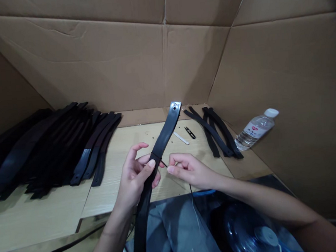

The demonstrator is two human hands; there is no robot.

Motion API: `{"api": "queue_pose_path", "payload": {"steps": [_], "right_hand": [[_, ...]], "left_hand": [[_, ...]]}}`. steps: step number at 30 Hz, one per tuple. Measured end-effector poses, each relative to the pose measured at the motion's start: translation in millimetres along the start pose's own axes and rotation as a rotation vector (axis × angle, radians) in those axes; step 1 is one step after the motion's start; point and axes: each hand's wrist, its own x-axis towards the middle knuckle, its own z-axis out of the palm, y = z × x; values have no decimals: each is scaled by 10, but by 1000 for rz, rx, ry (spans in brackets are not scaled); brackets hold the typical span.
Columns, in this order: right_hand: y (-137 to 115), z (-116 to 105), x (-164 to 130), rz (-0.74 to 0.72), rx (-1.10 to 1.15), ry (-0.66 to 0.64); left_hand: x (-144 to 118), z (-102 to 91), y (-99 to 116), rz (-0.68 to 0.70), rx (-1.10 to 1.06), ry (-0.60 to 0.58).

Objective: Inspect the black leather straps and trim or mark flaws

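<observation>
A long flat black strap (166,132) with a small hole near its far end runs slantwise up from my lap. My left hand (138,171) grips it near its middle, thumb on top and the index finger raised. Around the strap just past the thumb goes a dark cord (156,156). My right hand (190,170) pinches this cord between thumb and index finger, to the right of the strap, and pulls it out from the edge. The cord's loose end hangs below the right hand toward my lap.
A heap of black straps (41,147) covers the table's left side. Several more straps (215,132) lie at right. Small thread snips (190,132) and a white strip (181,138) sit behind my hands. A water bottle (257,128) leans by the cardboard wall (107,64). Below stands a large blue jug (246,228).
</observation>
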Motion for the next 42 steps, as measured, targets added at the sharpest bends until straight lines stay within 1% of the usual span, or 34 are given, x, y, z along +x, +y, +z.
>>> {"api": "queue_pose_path", "payload": {"steps": [9,13,18,20,23,26,30,32,36,39,42], "right_hand": [[-109,11,-44,-32,-24,-6],[-95,11,-43,-32,-70,-1],[-50,-65,13,-4,-118,5],[-55,-101,40,-11,-143,-19],[-96,-129,56,-24,-149,-94],[-153,-113,39,-40,-120,-161],[-190,-67,3,-46,-114,-198],[-186,-57,0,-37,-148,-181],[-154,-81,24,-21,-274,-74],[-125,-116,48,-51,-334,-28],[-119,-144,65,-88,-373,9]], "left_hand": [[35,-8,-18,67,68,-28],[22,-2,-28,76,76,-23],[-12,14,7,67,74,-34],[-26,19,24,56,64,-51],[-39,17,37,40,45,-71],[-39,16,37,45,46,-77],[-35,46,36,73,57,-67],[-41,64,38,85,68,-53],[-65,72,39,89,95,-30],[-81,59,42,61,92,-40],[-93,35,46,22,74,-76]]}}
